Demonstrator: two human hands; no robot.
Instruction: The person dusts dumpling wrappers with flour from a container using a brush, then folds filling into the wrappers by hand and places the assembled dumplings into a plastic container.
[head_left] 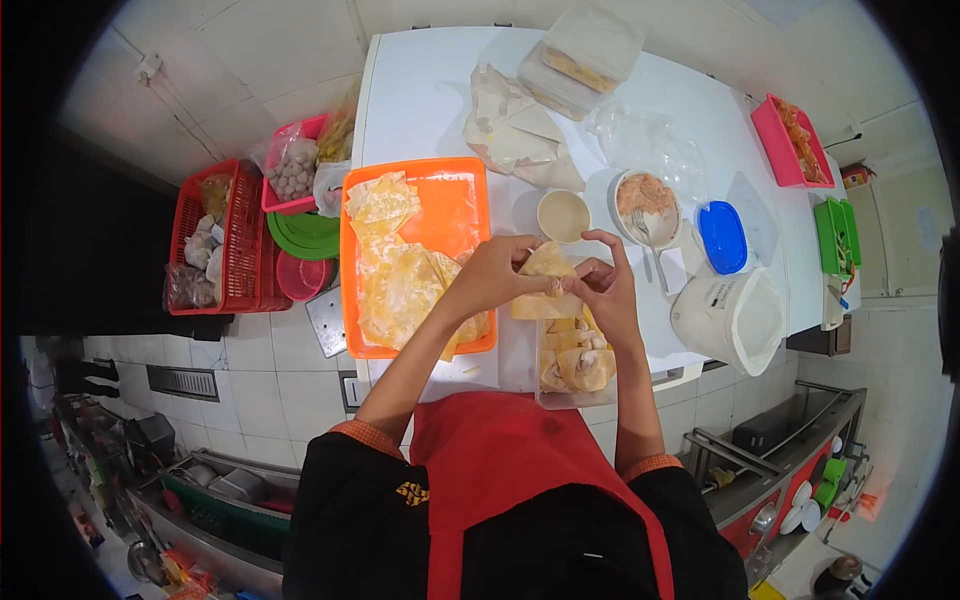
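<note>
A folded yellow dumpling is held up between my two hands over the table. My left hand pinches its left side, and my right hand grips its lower right edge with thumb and fingers, one finger lifted. Just below, a clear plastic container holds several folded dumplings. To the left, flour-dusted wrapper sheets lie on an orange tray. Beyond my hands stands a small round bowl. Right of it, a bowl of minced filling has a fork in it.
A blue lid and a white tub stand at the right. Crumpled paper and stacked clear containers are at the back. A pink basket sits at the far right edge, red crates at the left.
</note>
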